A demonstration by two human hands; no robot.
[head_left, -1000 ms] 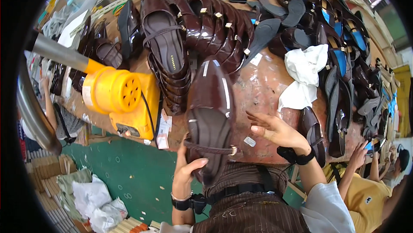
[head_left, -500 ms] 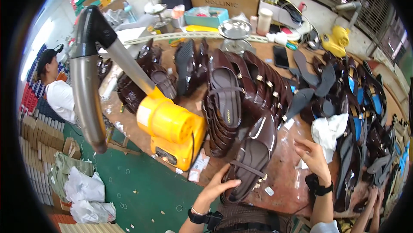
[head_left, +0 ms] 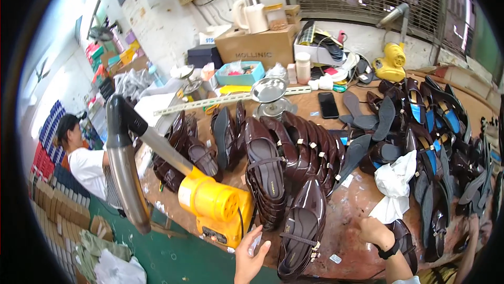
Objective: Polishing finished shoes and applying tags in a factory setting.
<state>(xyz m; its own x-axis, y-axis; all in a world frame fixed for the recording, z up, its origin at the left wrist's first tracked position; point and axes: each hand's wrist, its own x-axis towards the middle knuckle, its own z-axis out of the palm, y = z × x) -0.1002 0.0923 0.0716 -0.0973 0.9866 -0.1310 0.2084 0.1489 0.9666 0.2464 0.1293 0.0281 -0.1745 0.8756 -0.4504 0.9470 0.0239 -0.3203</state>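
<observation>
A glossy dark brown sandal lies on the brown worktable near its front edge, sole down. My left hand is just left of it with fingers spread, holding nothing and not touching it. My right hand rests on the table to the sandal's right, a black band on its wrist; its fingers look curled and hold nothing I can see. Behind the sandal stands a row of matching brown sandals.
A yellow blower machine with a grey hose sits left of my hands. White crumpled cloth lies to the right, beside dark shoes with blue insoles. A person in white is at the far left. Boxes and a phone fill the back.
My view has tilted up, showing the back wall. My left hand has come off the sandal, which now lies on the table. My right hand has drawn back to the right.
</observation>
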